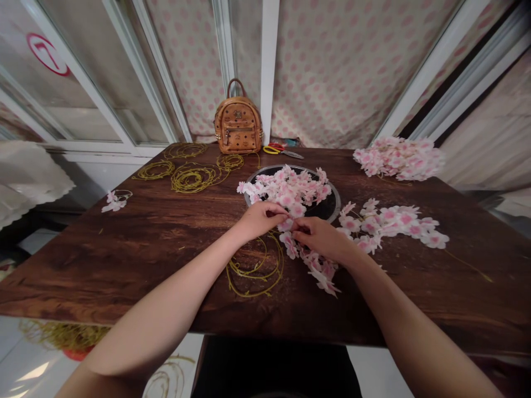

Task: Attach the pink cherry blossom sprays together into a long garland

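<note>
Left hand (260, 219) and right hand (321, 239) at the middle of a dark wooden table (136, 249), nearer its near edge, with both forearms crossing that edge. Round dark dish with a metal rim (338, 200) just beyond the fingertips; wire coil (257, 271) directly beneath the wrists. Left fingers (274, 209) curled and pressed together; right fingers (302, 225) bent toward them, both sets pinching the top of a pink artificial blossom spray (319, 269), exact grip partly hidden.

Blossoms in five lots: the held spray trailing toward the near edge; one heap (288, 187) on the dish; one cluster (385, 226) right of the hands; one bundle (398, 158) at the far right corner; one small sprig (114, 202) at the left edge. Gold wire coils: four (194, 178) at far left, plus the one beneath the wrists. At the far edge, one pair of yellow-handled scissors (279, 149) and one tan studded backpack (238, 125).
</note>
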A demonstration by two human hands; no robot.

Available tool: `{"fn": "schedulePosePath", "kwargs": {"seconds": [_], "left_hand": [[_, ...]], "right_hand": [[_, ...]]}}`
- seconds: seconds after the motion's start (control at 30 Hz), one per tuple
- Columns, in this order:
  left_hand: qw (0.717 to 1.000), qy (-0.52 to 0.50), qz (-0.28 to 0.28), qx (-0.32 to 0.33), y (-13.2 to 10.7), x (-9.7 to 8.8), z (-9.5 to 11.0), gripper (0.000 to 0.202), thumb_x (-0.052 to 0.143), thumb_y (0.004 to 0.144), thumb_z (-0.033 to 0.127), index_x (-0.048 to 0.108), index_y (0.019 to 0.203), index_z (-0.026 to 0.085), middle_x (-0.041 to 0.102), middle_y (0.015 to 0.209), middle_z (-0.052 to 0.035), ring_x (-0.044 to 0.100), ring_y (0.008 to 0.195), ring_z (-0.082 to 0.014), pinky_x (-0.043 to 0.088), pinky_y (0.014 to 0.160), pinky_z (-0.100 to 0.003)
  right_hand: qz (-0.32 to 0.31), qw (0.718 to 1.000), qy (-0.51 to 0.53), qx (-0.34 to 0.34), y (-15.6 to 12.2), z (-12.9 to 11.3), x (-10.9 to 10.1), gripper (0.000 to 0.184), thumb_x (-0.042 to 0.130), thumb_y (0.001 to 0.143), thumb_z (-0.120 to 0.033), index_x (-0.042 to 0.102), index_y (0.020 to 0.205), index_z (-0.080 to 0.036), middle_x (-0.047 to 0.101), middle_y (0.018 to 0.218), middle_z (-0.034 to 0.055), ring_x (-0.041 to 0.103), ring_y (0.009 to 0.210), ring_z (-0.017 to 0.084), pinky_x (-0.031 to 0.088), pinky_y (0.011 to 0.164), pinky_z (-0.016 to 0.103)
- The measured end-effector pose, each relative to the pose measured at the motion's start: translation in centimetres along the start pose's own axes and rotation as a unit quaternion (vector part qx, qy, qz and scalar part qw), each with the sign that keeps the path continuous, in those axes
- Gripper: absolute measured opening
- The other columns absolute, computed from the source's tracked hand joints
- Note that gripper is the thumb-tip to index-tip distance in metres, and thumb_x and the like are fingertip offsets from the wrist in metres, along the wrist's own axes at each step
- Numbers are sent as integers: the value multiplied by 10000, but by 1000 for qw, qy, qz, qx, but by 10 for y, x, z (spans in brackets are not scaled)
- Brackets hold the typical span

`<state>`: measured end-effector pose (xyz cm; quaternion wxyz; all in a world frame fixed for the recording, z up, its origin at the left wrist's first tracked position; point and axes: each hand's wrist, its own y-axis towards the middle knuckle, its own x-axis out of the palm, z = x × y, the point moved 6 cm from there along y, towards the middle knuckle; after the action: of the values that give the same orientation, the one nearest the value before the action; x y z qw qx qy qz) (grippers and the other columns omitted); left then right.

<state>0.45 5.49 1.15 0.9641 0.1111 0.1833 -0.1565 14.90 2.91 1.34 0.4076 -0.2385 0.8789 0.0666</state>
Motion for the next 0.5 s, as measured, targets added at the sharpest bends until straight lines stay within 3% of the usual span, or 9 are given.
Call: {"fn": "schedulePosePath", "kwargs": {"seconds": [0.23,0.5], "left_hand": [[988,-130,-52,-69,-4,9,5,160,700,775,256,747,886,151,754,862,-63,646,716,-138,493,688,-283],[993,-108,-29,-42,-2,12,1,155,708,756,195,739,901,152,744,829,-57,654,708,-144,508,703,-303]], "right_hand": [[2,1000,4,0,3,6,3,118,479,767,-221,588,729,-200,624,643,-1,573,563,155,367,546,265],[18,1000,23,3,2,5,2,120,505,776,-229,612,736,-194,611,587,-5,551,530,144,369,532,258]]}}
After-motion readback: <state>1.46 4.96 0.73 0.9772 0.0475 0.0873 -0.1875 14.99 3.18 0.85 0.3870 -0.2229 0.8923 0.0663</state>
